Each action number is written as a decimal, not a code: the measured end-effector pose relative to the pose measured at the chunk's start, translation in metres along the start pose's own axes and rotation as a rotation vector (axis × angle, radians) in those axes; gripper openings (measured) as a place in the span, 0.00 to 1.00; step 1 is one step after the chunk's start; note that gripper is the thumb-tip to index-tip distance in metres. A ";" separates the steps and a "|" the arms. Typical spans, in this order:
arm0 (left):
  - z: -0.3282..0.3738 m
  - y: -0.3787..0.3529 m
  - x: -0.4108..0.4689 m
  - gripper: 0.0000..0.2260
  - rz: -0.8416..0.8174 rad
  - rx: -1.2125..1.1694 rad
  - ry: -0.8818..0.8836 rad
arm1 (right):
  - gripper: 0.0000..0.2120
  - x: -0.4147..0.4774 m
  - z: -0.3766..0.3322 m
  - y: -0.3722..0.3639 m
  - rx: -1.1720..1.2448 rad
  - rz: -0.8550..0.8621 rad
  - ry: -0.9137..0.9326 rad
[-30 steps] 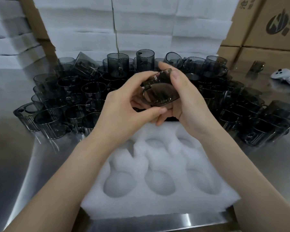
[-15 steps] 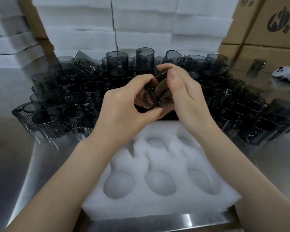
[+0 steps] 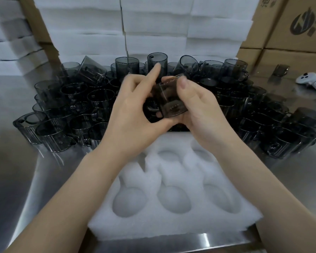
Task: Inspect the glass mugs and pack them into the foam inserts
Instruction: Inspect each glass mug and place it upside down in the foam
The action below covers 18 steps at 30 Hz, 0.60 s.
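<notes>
A smoky grey glass mug point(image 3: 169, 100) is held tilted in the air between both hands, above the far edge of the white foam insert point(image 3: 173, 221). My right hand point(image 3: 201, 114) grips its body, thumb on the upper rim. My left hand point(image 3: 135, 114) holds its left side near the handle, with the index finger raised. The insert lies on the steel table in front of me, and its round pockets hold nothing. A dense cluster of several more grey mugs point(image 3: 71, 106) stands behind it.
Stacks of white foam sheets point(image 3: 153, 30) fill the back. Cardboard boxes point(image 3: 288, 33) stand at the back right. A white controller point(image 3: 312, 81) lies on the steel table point(image 3: 16, 179) at the far right, near one separate mug point(image 3: 281, 70).
The mug has been turned between my hands, its base now facing more towards me. My left index finger has lifted off it and points up.
</notes>
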State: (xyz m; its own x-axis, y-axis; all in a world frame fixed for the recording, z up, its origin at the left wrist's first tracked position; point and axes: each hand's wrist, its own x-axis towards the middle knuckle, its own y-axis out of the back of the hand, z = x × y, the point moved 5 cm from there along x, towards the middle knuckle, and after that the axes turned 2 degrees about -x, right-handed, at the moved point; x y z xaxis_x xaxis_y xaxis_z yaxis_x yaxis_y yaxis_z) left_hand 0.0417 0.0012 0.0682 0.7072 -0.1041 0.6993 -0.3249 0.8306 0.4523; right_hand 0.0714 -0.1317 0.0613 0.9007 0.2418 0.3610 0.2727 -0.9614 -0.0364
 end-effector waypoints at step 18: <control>-0.001 -0.003 -0.001 0.31 -0.035 -0.209 0.035 | 0.33 0.001 0.011 -0.013 0.393 -0.293 -0.257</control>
State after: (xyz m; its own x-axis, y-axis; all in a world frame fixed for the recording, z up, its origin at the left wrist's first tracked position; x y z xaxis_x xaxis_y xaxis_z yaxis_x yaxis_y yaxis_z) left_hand 0.0433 -0.0008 0.0656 0.7380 -0.1187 0.6642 -0.1654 0.9225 0.3486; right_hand 0.0726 -0.1178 0.0521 0.8083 0.5633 0.1713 0.5858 -0.7396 -0.3314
